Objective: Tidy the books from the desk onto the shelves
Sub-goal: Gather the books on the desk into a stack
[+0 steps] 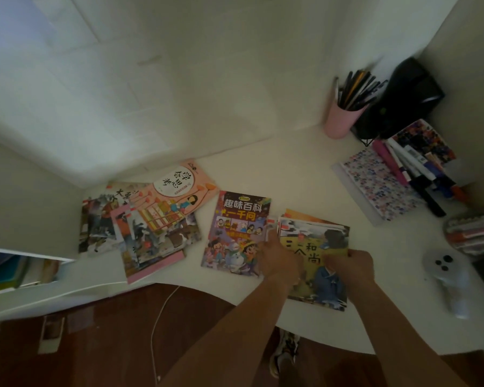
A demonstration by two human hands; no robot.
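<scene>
Risk: slipping apart of the thin books in the yellow-covered stack [316, 247] on lifting, since several loose covers fan out at its far end; likely cause, a grip on the top book only.
Second risk: dragging the purple picture book [236, 233] along, as its right edge lies just beside, perhaps under, the left hand.
Left hand [280, 262]: down on the left edge of the stack, fingers curled over that edge; hold on the books likely but not fully visible.
Right hand [352, 265]: curled on the right edge of the same stack, apparently pinching the cover.
Stack position: near the front edge of the desk [305, 169], right of centre, lying flat between both hands.
Other books: pink-covered pile [151, 219] spread untidily toward the left end of the desk, well apart from both hands.
Shelf [25, 269]: below the left end of the desk, some books already inside.
Clutter: pink pen cup [342, 118] at the back right corner, floral folder [375, 182] and markers [414, 169] along the right edge.
Stage: judged as gathering the first stack; nothing lifted yet.
</scene>
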